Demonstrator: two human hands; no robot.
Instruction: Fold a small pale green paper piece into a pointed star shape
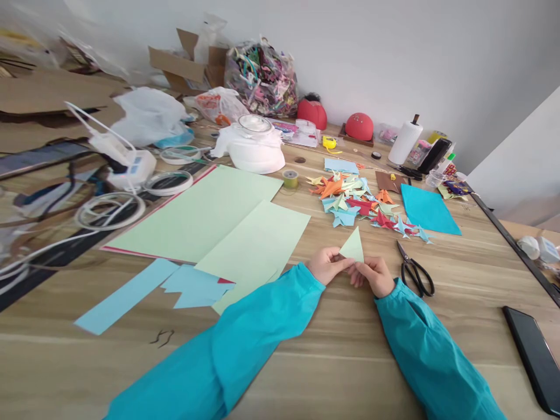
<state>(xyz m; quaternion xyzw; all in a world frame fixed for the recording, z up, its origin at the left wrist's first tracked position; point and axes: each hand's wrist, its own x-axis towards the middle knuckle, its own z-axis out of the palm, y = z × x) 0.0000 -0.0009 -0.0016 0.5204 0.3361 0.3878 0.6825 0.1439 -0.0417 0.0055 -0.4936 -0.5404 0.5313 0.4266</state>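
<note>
Both of my hands pinch the lower edge of a small pale green paper triangle (353,246) that stands point-up over the wooden table (332,350). My left hand (326,265) grips its left corner, fingers closed. My right hand (375,274) grips its right corner, fingers closed too. Both arms wear teal sleeves. Black scissors (415,269) lie just right of my right hand. A pile of folded coloured paper figures (359,201) sits beyond the triangle.
Large pale green sheets (210,224) and light blue scraps (175,289) lie to the left. A teal sheet (427,210) is at right, a black phone (531,356) near the right edge. White dispenser, tape rolls, bags and boxes crowd the back.
</note>
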